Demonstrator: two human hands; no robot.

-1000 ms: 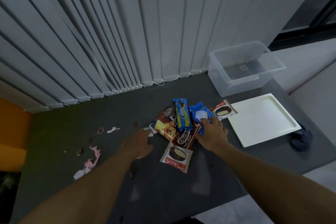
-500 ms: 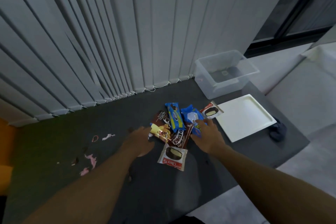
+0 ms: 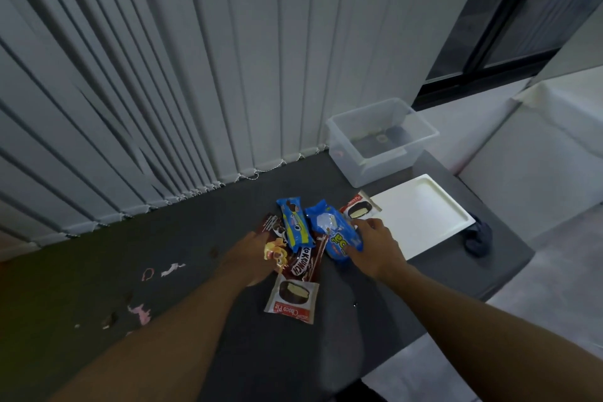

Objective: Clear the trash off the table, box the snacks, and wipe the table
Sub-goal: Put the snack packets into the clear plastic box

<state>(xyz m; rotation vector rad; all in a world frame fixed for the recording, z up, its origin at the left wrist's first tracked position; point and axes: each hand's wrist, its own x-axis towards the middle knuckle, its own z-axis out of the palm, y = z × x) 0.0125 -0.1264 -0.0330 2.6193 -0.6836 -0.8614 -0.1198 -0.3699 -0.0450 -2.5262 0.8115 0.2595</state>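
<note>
Right, nearest you on the table (image 3: 326, 352): one Choco Pie packet (image 3: 292, 299) lies flat, label up, just below the snack pile. Neither hand touches it.

Your left hand (image 3: 251, 254) sits at the pile's left edge, against the brown-and-yellow packet (image 3: 275, 251). Its fingertips are hidden by the wrapper, so I cannot tell whether it grips or only rests there.

Your right hand (image 3: 375, 248) holds the crumpled blue packet (image 3: 336, 232), thumb on top and fingers curled round its right side.

Between your hands, a brown lettered packet (image 3: 303, 263) lies partly under the others. A blue-and-yellow packet (image 3: 293, 223) lies on top, its long axis pointing away from you.

Left of your left arm, well apart from the snacks, pink paper scraps (image 3: 140, 315) and a few dark crumbs lie on the table.

Just past your right hand, a second Choco Pie packet (image 3: 359, 208) sits right at the left corner of the white tray (image 3: 421, 209), which lies flat. A dark cloth (image 3: 478, 238) is bunched at the tray's right edge.

Further back, the clear plastic box (image 3: 381, 140) stands open at the table's far right corner. Something dark shows at its bottom; I can't tell what.

Grey vertical blinds (image 3: 195, 75) hang behind the table.
</note>
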